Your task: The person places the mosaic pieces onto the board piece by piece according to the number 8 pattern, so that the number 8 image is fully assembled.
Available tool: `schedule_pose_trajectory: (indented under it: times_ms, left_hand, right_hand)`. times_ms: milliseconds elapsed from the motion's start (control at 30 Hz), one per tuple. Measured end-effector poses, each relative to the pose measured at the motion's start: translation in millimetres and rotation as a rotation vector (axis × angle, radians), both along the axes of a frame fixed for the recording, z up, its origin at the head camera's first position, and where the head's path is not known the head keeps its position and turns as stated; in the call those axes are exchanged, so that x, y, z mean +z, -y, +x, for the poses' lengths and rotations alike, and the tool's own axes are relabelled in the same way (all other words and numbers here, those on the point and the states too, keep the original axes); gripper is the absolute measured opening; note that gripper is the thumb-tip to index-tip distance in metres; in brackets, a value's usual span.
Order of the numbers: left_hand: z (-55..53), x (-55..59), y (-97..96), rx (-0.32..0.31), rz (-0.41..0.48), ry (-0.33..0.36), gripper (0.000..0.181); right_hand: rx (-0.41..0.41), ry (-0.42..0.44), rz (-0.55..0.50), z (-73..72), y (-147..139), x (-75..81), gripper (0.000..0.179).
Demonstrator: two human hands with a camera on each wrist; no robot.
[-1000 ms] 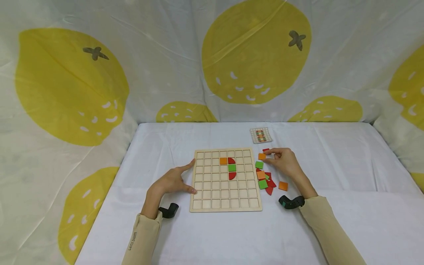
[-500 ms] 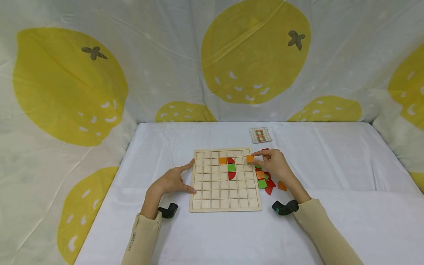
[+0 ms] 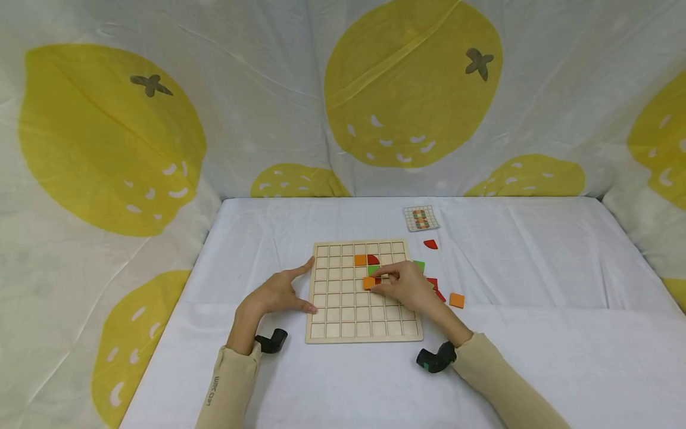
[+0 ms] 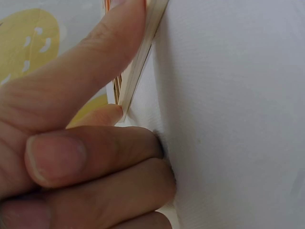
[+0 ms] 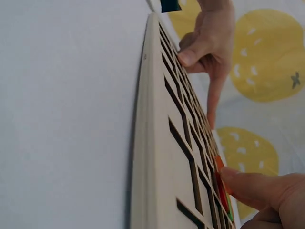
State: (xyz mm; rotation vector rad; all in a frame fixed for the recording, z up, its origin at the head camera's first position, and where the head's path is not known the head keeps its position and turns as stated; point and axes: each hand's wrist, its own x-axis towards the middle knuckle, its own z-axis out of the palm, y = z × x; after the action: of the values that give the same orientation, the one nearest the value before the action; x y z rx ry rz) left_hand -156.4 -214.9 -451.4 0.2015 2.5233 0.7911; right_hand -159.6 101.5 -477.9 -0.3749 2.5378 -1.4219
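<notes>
A wooden grid board lies on the white cloth. My left hand is at its left side, thumb and index finger spread and touching the edge, other fingers folded under. My right hand reaches over the board and pinches an orange square tile between thumb and index finger, low over the cells. Just beyond it, an orange square tile, a red rounded tile and a green square tile sit in cells. A second red tile shows partly behind the fingers.
Right of the board lie a green tile, a red rounded tile and an orange tile. The right hand and forearm partly hide other loose tiles. A small card with a coloured grid pattern lies behind the board.
My right hand has carried the orange square tile from the loose tiles leftward over the board to the cells near the lower red tile. The left hand stays at the board's edge.
</notes>
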Motion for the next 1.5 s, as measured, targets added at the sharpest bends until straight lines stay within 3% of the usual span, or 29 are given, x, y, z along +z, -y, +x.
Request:
schedule_pose_trajectory:
  times_ms: [967,1200,1500]
  left_hand:
    - [0.0,0.2,1.5,-0.003,0.003,0.005,0.121]
    - [-0.3,0.2,1.1,-0.007,-0.004,0.001,0.120]
    - [-0.8,-1.9,1.8,-0.006,0.007,0.003,0.121]
  right_hand:
    - [0.008,-0.092,0.010,6.4,20.0,-7.4,0.026]
    - [0.005,-0.080,-0.002,7.2,21.0,-9.3,0.028]
    - [-0.030,-0.043,-0.006,-0.7,7.2,3.8,0.029]
